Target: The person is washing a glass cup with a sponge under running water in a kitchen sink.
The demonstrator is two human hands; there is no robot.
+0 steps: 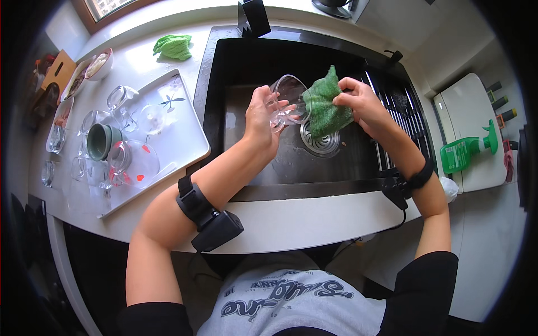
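Over the dark kitchen sink (269, 172), my left hand (263, 115) holds a clear glass cup (291, 94), tilted with its mouth towards the right. My right hand (362, 103) pinches a green cloth (327, 105) by its upper right part. The cloth hangs beside the mouth of the cup; whether the two touch is hard to tell. Below them lies the round metal drain strainer (321, 145), partly covered by the cloth. A rolling metal rack (399, 113) spans the right side of the sink.
To the left, a white tray (191, 134) holds glassware and green bowls (99, 142). A second green cloth (173, 46) lies behind it, near a bowl of white food (99, 65). At right, a green spray bottle (460, 154) lies on a white board (475, 101). A black tap (254, 19) stands behind the sink.
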